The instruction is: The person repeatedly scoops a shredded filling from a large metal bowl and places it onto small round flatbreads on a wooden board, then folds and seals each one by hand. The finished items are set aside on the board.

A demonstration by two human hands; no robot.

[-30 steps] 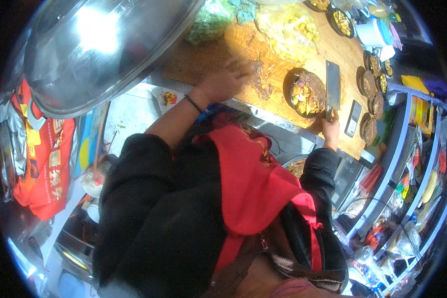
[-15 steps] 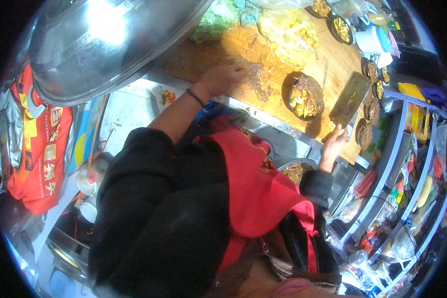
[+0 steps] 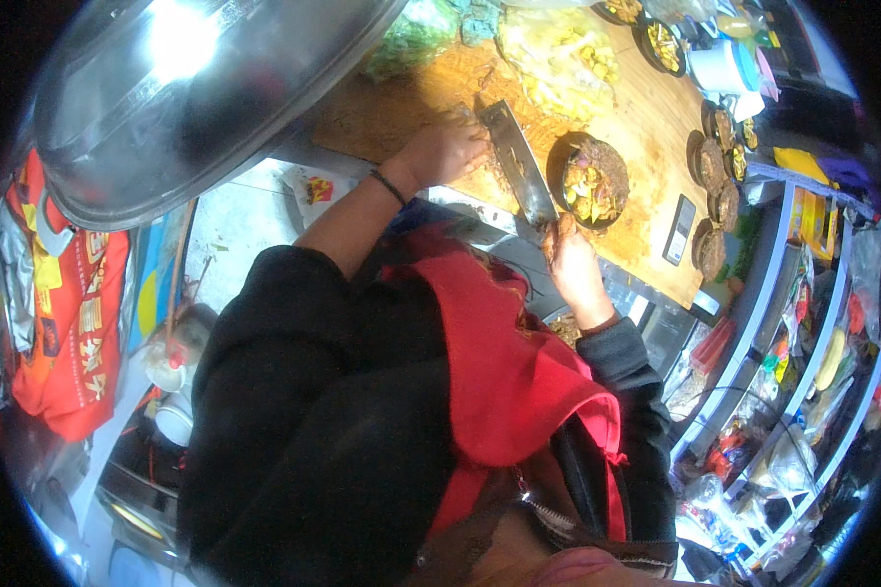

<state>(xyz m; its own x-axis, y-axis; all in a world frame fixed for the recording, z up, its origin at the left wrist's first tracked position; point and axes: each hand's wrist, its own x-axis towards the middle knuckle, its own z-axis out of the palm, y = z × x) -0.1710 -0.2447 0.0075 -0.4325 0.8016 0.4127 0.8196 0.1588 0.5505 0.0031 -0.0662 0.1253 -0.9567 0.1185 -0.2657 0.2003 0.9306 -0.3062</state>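
The wooden worktop was spread out around the near bowl. Far to the left of that bowl a big shiny metal vessel or lid was seen; which of the two could not be told. Beyond the bowl a clear bag of yellow pieces was set down, with a green bag farther left.

Just left of the bowl, the cleaver was held slantwise over the worktop, its handle closed tightly in the grip of the right hand, nearest the bowl's lower edge. The left hand was placed farther left, by the blade's tip, fingers curled; whether anything was held in that grip could not be told.

To the right of the bowl, several smaller-looking bowls were lined up, with a phone-like device nearer. The near bowl and those on the right had been filled; by judgement, only some brown scraps, left of the bowl beside the blade, were left ungathered.
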